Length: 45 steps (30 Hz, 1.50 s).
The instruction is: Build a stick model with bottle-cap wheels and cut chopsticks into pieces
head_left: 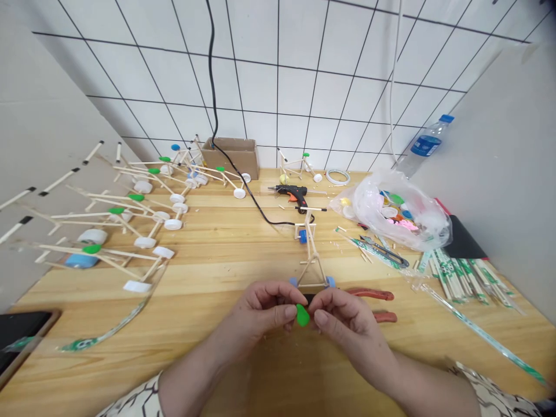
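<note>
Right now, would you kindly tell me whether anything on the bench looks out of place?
The black cord of the hot glue gun sprawls across the wooden tabletop, passing close to the stick model, where it could snag.

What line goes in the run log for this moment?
left hand: green plastic cap | right hand: same cap | behind: wooden stick frame | beside: red-handled pliers

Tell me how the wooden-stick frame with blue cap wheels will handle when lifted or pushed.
The slender wooden-stick frame probably weighs little for its size, and its thin joints look likely to be fragile if squeezed. Its round blue bottle-cap wheels would probably let it roll when pushed.
</note>
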Tool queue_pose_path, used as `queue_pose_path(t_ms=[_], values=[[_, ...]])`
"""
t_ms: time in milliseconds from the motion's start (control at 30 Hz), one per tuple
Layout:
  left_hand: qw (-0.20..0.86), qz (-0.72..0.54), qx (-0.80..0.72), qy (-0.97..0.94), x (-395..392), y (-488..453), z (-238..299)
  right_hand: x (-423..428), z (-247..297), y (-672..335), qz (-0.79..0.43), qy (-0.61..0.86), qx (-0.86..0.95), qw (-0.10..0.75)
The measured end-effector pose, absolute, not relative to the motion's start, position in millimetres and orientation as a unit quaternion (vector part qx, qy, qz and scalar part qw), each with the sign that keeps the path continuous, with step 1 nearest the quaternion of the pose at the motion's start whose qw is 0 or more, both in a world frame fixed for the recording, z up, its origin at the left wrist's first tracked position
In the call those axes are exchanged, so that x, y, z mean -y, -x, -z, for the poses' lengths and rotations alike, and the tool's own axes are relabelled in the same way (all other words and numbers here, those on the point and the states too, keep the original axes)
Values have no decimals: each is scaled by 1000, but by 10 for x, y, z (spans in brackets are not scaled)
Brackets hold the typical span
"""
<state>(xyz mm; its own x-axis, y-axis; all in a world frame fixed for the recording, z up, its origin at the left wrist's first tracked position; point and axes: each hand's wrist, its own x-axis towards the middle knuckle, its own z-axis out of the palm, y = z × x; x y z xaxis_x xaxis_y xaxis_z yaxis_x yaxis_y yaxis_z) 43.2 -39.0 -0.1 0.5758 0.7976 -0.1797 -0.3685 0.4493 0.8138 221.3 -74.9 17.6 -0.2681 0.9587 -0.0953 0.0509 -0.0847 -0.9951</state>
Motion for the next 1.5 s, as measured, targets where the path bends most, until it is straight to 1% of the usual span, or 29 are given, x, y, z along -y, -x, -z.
queue_pose_path(t_ms=[133, 500, 600, 800, 1033, 1267, 1500], values=[[809, -362, -293, -359, 404, -436, -24, 737, -178, -2204, -605, 446, 526, 398], [824, -348, -285, -344, 419, -465, -31, 759, -101, -2166, -625, 419, 520, 405], [824, -349, -287, -341, 421, -466, -33, 763, -133, -2158, -586, 423, 558, 408], [818, -347, -290, -355, 431, -459, -22, 774, -175, -2141, -435, 458, 660, 407], [812, -352, -301, -355, 442, -478, -35, 790, -168, -2145, -314, 462, 726, 400], [812, -355, -305, -350, 447, -496, -48, 801, -136, -2151, -251, 459, 751, 404], [814, -347, -302, -353, 451, -490, -45, 789, -139, -2140, -228, 462, 757, 401]])
